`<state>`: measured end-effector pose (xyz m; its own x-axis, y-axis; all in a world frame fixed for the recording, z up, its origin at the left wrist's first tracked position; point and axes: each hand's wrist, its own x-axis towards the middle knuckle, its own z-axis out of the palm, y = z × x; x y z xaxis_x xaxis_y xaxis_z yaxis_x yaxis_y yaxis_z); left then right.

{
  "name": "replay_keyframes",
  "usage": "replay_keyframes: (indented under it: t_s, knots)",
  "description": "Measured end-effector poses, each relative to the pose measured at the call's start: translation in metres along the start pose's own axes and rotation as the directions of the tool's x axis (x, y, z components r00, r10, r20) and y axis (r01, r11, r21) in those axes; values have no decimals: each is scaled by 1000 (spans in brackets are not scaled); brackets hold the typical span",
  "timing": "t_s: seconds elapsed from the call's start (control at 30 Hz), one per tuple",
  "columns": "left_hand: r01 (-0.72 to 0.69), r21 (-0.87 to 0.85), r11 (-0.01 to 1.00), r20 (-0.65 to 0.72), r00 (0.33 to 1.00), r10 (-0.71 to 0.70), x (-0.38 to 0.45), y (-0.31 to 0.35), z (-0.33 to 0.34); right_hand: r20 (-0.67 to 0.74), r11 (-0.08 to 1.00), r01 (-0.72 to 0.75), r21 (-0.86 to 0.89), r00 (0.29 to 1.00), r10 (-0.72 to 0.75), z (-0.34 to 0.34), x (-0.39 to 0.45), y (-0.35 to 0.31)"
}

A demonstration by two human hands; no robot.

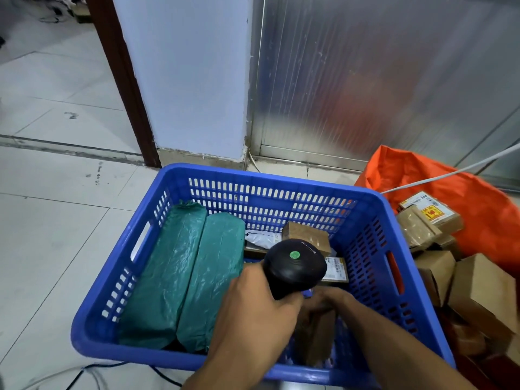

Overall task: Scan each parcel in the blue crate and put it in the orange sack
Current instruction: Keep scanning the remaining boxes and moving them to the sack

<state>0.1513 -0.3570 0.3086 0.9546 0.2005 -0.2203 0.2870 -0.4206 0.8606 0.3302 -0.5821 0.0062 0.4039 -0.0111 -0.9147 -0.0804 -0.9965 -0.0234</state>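
- Left hand (253,308) is wrapped round the handle of the black scanner (295,264), head aimed down into the blue crate (118,277).
- Right hand (327,301) is low in the crate's near right corner, fingers on a brown parcel (318,333); it's blurred, so I can't tell whether it grips or only touches.
- Still in the crate: two green parcels (183,277) side by side on the left, a small brown box (306,235) and a labelled parcel (336,270) towards the back.
- Orange sack (478,198) sits just right of the crate, cardboard boxes (478,291) already piled in it.
- Risk, as I read it: the scanner head hangs over the labelled parcel behind, so it could read that label instead.
- The white cable (450,173) crosses the sack's mouth and could snag a parcel going in.
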Motion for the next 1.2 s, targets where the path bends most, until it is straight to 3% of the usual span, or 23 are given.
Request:
replay_keyframes:
  t_s: [0.13, 0.27, 0.33, 0.57, 0.9, 1.07, 1.2]
  knots:
    - [-57, 8, 998, 4, 998, 57, -3, 3, -2, -104, 999, -24, 43, 994, 29, -13, -130, -24]
    - [-70, 38, 997, 0, 998, 70, -10, 8, -2, -358, 990, -11, 141, 932, 61, -12, -147, -10]
    - [-58, 49, 997, 1, 998, 58, -11, 10, -2, -412, 986, 23, 163, 910, 47, -14, -153, -4]
    - [-46, 10, 999, 3, 999, 46, -13, 14, -10, -527, 989, 131, -76, 836, -151, -29, -213, 6]
    - [-4, 0, 1000, 57, 998, 4, -26, 17, -17, -685, 935, 250, -252, 636, -355, -38, -285, 23]
    - [-3, -24, 1000, 63, 998, 5, -26, 19, -20, -762, 896, 321, -306, 481, -433, -36, -318, 25]
    - [0, -29, 1000, 65, 998, 2, -22, 17, -21, -798, 865, 285, -412, 345, -494, -28, -335, 25]
